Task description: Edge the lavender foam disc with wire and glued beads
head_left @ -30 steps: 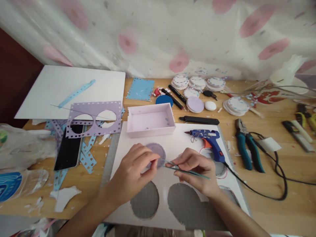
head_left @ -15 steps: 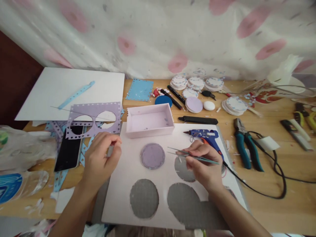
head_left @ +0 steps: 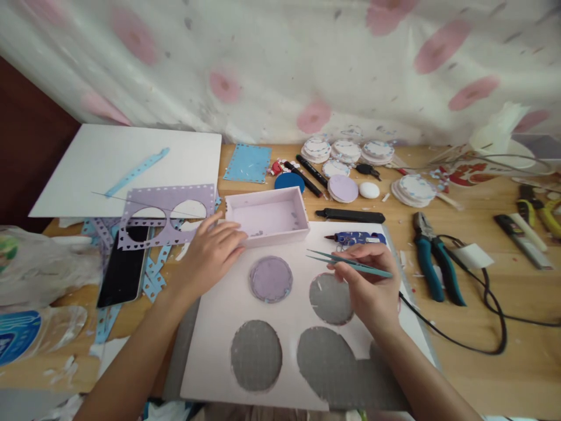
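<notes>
My right hand holds teal tweezers, tips pointing left, above a white foam sheet with round holes cut in it. A lilac disc lies on that sheet between my hands. My left hand rests with fingers stretched out against the near left corner of a shallow pale-lilac box. A blue glue gun lies just behind my right hand.
A punched lilac frame, blue paper strips and a black phone sit at left. Pens, round paper discs and a blue card line the back. Teal pliers and a black cord lie at right.
My left hand left the lilac disc, swung out left, then came to the box corner. My right hand lifted the tweezers off the disc and drew back to the right.
</notes>
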### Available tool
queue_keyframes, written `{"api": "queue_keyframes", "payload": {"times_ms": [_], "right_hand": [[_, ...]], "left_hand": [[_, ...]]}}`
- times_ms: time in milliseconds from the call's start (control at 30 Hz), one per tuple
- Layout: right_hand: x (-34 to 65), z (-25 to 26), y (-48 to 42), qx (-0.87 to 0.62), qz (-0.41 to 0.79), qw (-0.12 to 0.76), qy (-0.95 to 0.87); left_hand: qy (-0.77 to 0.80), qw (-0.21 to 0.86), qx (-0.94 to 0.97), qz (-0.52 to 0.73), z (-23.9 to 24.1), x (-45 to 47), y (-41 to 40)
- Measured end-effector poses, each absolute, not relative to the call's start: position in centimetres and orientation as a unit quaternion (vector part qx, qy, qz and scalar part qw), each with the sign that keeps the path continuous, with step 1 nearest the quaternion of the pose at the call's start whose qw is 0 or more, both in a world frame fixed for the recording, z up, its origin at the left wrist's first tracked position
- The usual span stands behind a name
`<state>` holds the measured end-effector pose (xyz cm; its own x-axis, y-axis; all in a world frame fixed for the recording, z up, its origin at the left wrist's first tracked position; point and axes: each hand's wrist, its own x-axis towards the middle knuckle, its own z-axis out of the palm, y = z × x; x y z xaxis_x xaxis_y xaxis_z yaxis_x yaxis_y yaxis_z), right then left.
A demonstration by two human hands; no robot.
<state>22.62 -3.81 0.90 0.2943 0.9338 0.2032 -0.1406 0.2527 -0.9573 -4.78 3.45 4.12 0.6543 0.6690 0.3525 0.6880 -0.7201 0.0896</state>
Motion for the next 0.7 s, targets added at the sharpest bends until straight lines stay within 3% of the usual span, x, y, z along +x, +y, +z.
{"api": "queue_keyframes", "payload": {"times_ms": [300, 433, 700], "right_hand": [[21.7, 2.5, -2.5, -0.476, 0.229, 0.560, -0.638], [20.3, 2.2, -1.4, -0.444, 0.133, 0.466, -0.754], [19.0, 1.7, -0.4, -0.477, 0.047, 0.334, -0.811]], "left_hand": [[-0.343, 0.070, -0.909, -0.227, 3.0, -3.7, -0.6], [-0.344, 0.082, -0.904, -0.240, 2.9, -3.4, -0.9], [-0.350, 0.072, -0.901, -0.247, 3.0, -3.4, -1.0]]}}
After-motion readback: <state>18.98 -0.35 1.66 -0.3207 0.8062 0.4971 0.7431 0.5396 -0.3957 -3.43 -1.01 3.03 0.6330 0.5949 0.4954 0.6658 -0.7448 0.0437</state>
